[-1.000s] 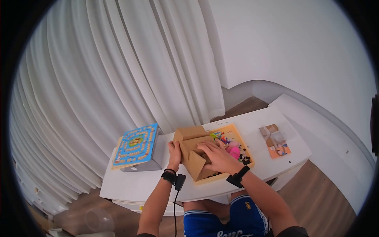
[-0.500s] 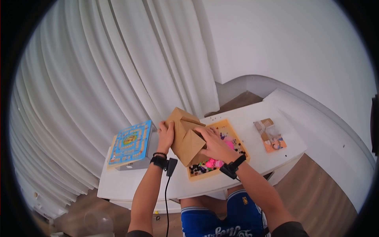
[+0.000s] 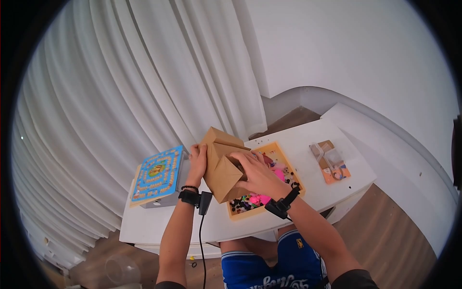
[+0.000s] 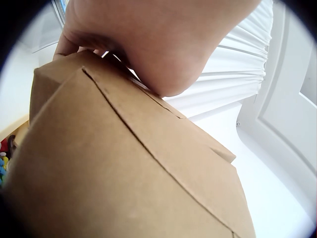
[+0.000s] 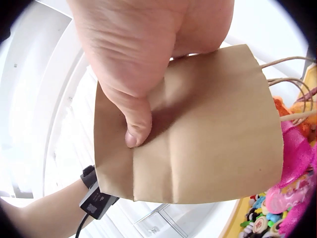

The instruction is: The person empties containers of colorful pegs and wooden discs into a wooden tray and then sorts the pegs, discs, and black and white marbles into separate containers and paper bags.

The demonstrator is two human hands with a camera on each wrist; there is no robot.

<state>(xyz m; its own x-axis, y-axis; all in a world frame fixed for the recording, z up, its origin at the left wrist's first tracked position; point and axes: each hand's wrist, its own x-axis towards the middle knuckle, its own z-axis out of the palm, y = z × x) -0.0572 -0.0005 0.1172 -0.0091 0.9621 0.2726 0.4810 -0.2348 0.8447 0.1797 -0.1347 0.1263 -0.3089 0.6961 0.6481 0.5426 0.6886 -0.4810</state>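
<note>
Both hands hold a brown paper bag (image 3: 224, 178) over the left part of a yellow tray (image 3: 250, 215). The left hand (image 3: 197, 164) grips the bag's left side; in the left wrist view its palm (image 4: 163, 44) lies against a folded panel, the fingers mostly hidden behind it. On the other side, the right hand (image 3: 262, 179) pinches the bag, its thumb (image 5: 137, 126) pressing a dent into the paper while the other fingers are out of sight. Thin cord handles (image 5: 297, 116) stick out at one end, near bright pink material (image 5: 296, 153) and small colourful pieces (image 5: 260, 223).
A blue game board (image 3: 158, 173) lies on a grey box (image 3: 168, 202) at the table's left. Small clear containers (image 3: 332, 156) sit on an orange card (image 3: 340, 174) to the right. White curtains (image 3: 144, 86) hang behind the table. A clear tub (image 3: 122, 270) stands on the floor.
The bag has moved left and tilted, held by both hands, so more of the tray's near part shows. The head view has shifted slightly.
</note>
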